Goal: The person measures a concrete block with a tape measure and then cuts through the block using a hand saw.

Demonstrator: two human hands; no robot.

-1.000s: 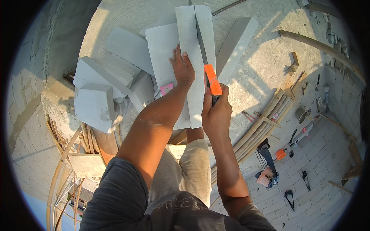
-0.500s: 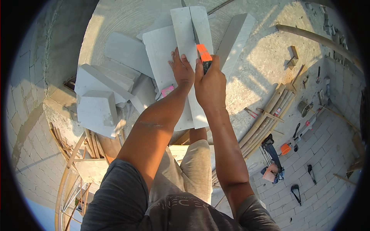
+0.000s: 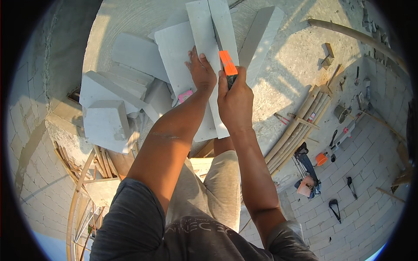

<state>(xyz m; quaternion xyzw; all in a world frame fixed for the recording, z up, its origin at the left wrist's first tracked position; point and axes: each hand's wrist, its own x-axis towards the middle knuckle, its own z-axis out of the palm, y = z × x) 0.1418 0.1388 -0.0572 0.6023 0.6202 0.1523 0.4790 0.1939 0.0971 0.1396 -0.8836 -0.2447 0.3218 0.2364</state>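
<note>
My left hand (image 3: 200,71) lies with fingers apart on a long pale grey block (image 3: 200,19), which rests on a broader slab (image 3: 170,52). My right hand (image 3: 235,102) is closed on the orange-and-black handle of a saw (image 3: 228,61). The saw’s dark blade sits in a long slit through the upper block, just right of my left fingers; much of the blade is hidden inside it. Beside my left forearm, a small pink object (image 3: 185,93) lies on the slab, partly covered.
More cut blocks (image 3: 104,122) are piled at the left, and a long block (image 3: 261,35) lies to the right. Bamboo poles (image 3: 300,122) lie bundled on the rough concrete surface (image 3: 296,56). Scattered tools, an orange container (image 3: 321,158) and block walls (image 3: 30,95) show farther out.
Compared with a second ago, my right hand and the saw handle have moved forward along the cut. My left hand stays on the block, and the whole view has shifted slightly.
</note>
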